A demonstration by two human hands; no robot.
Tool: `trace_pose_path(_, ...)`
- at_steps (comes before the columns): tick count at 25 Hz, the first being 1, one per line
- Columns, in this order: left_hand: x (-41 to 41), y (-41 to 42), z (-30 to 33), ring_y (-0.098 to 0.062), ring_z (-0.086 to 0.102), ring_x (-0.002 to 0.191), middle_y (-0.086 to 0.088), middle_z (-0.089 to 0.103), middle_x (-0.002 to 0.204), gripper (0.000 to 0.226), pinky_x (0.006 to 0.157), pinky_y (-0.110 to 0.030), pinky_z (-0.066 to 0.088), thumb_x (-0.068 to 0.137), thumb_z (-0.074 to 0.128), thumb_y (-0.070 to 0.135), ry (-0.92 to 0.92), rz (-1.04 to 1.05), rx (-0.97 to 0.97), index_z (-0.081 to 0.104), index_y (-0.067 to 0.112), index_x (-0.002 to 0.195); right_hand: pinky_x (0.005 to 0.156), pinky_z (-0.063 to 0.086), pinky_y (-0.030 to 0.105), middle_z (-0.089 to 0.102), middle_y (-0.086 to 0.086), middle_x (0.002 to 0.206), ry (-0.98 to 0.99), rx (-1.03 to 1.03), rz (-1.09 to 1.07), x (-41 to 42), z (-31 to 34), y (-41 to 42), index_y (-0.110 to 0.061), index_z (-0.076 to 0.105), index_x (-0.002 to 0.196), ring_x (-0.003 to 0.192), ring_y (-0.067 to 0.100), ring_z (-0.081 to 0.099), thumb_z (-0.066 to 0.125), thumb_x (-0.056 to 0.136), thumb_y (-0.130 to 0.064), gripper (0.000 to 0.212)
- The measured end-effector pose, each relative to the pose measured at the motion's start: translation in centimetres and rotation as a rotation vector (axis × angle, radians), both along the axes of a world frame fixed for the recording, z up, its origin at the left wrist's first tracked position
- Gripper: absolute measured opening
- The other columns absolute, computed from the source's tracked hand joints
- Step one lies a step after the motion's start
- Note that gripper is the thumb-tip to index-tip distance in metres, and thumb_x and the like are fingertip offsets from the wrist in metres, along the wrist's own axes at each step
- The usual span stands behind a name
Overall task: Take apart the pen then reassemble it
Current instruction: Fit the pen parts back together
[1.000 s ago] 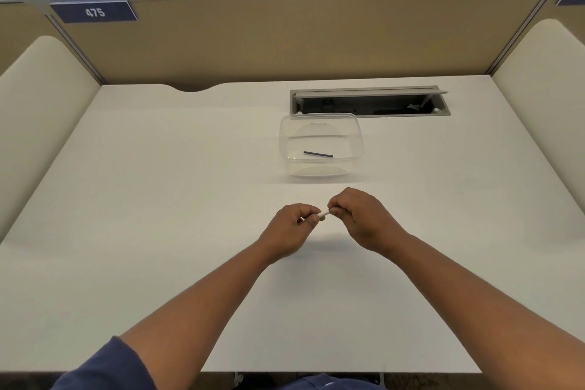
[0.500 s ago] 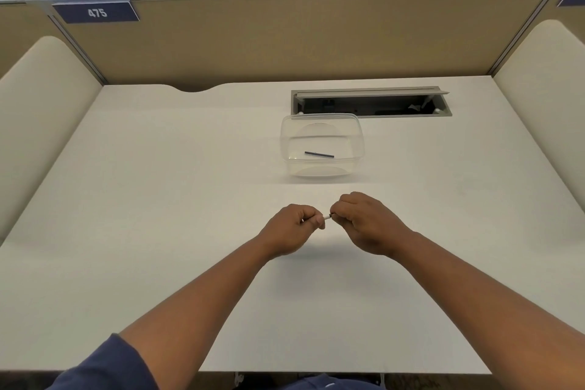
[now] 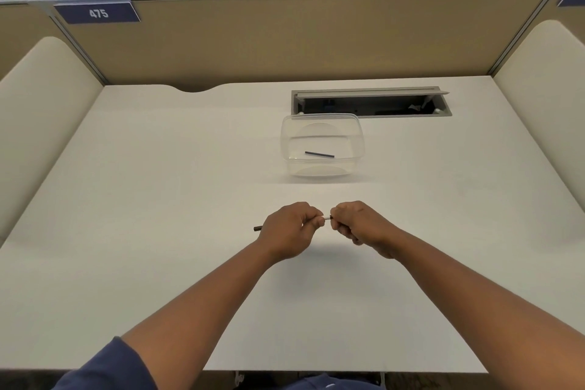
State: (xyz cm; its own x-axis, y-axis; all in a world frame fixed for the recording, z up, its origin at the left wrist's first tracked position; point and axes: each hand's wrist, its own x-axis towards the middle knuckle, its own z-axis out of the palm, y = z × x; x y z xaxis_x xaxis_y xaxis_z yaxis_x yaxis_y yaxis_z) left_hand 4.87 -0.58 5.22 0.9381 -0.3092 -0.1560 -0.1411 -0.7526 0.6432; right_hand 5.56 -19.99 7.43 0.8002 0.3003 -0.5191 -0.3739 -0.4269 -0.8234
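Both my hands hold a thin pen point(image 3: 326, 217) level above the middle of the white desk point(image 3: 158, 231). My left hand point(image 3: 289, 229) is fisted around most of it; a dark end pokes out past the hand's left side. My right hand point(image 3: 359, 226) pinches the other end. Only a short white stretch with a dark tip shows between the two hands. Farther back, a small dark pen part point(image 3: 319, 154) lies inside a clear plastic container point(image 3: 357, 136).
An open cable hatch point(image 3: 443, 112) is cut into the desk behind the container. Tan partition walls close off the back, and padded cream panels flank both sides. The desk's front edge runs just under my forearms.
My hands have drifted a little apart. The pen's dark end now sticks out on the left of my left hand, where nothing showed before.
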Motion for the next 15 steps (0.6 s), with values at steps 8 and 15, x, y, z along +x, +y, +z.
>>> trace_pose_path(8,0.3,1.1,0.8,-0.005,0.039,0.055,0.015,0.046,0.056,0.029,0.061,-0.029,0.034,0.104,0.049,0.031,0.257,0.011,-0.233,0.070,0.025,0.084,0.067,0.047,0.036,0.059,-0.004,0.085,-0.886,-0.472,0.388,-0.1,-1.2,-1.4,-0.019,0.064,0.100,0.077,0.018,0.051,0.047,0.103,-0.031,0.021)
trace_pose_path(15,1.0,1.6,1.6,-0.016,0.041,0.071,-0.005,0.048,0.080,0.034,0.067,-0.031,0.036,0.103,0.050,0.039,0.382,-0.082,-0.327,0.074,0.022,0.087,0.054,0.043,0.035,0.058,-0.002,0.087,-1.071,-0.560,0.420,-0.7,-0.8,-1.4,-0.018,0.061,0.101,0.073,0.021,0.049,0.035,0.100,-0.034,0.030)
